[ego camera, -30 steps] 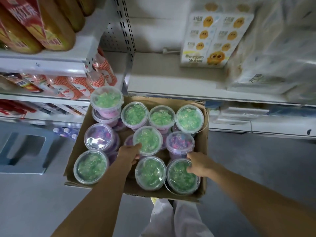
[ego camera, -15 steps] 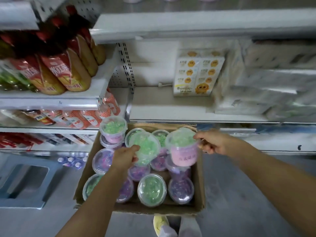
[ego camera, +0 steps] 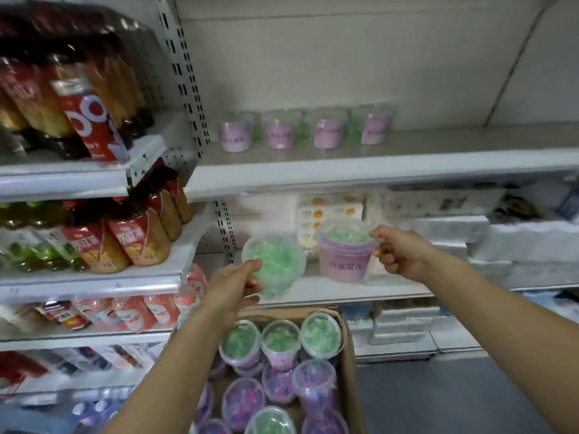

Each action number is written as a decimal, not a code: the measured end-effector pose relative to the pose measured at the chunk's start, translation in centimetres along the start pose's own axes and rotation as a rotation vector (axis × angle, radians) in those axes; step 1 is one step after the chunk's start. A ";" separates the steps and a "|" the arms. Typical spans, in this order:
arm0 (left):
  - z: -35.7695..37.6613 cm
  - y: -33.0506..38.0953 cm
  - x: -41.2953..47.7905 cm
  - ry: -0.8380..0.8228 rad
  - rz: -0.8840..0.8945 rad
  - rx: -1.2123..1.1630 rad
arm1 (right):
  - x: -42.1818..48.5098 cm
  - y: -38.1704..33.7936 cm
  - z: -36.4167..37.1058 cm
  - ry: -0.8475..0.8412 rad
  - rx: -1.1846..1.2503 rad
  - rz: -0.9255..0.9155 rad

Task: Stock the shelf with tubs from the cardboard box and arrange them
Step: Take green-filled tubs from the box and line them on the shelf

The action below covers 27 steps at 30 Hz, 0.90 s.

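My left hand (ego camera: 233, 285) grips a clear tub of green beads (ego camera: 275, 264), tilted so its lid faces me. My right hand (ego camera: 398, 253) pinches the rim of a second tub (ego camera: 343, 255), upright, with a pink label and green beads. Both tubs hang in the air above the cardboard box (ego camera: 349, 364), which stands on the floor and holds several tubs with green or purple contents. On the white upper shelf (ego camera: 344, 170) a row of several pink-labelled tubs (ego camera: 305, 130) stands near the back wall.
Bottles of drinks (ego camera: 87, 120) fill the shelves to the left, behind a perforated upright (ego camera: 185, 73). White wrapped packs (ego camera: 488, 236) and a yellow-printed pack (ego camera: 329, 214) lie on the lower shelf behind the held tubs. Grey floor (ego camera: 454, 396) lies right of the box.
Both hands have lifted their tubs out of the box and up in front of the lower shelf. My view has tilted upward, bringing the upper shelf with its row of tubs into sight.
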<state>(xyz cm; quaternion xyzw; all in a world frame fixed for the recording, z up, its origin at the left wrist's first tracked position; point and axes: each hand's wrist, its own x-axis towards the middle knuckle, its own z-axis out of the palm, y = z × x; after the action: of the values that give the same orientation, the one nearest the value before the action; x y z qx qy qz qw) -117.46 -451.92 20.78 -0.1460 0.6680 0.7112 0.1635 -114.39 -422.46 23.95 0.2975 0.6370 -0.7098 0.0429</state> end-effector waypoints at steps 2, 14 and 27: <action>1.4 2.1 -0.3 -0.036 0.045 0.019 | 0.0 -1.9 -1.2 0.014 0.028 -0.039; 12.2 11.6 1.6 -0.127 0.182 -0.105 | 5.2 -13.4 -9.8 0.185 0.243 -0.297; 19.9 15.7 5.7 0.017 0.172 -0.206 | 13.4 -20.2 -13.2 0.153 0.089 -0.295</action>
<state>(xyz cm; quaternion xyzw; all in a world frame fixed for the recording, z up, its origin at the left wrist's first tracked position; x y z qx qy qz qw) -129.09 -432.70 33.79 -0.1102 0.6027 0.7863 0.0802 -129.35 -402.20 35.16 0.2557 0.6430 -0.7113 -0.1235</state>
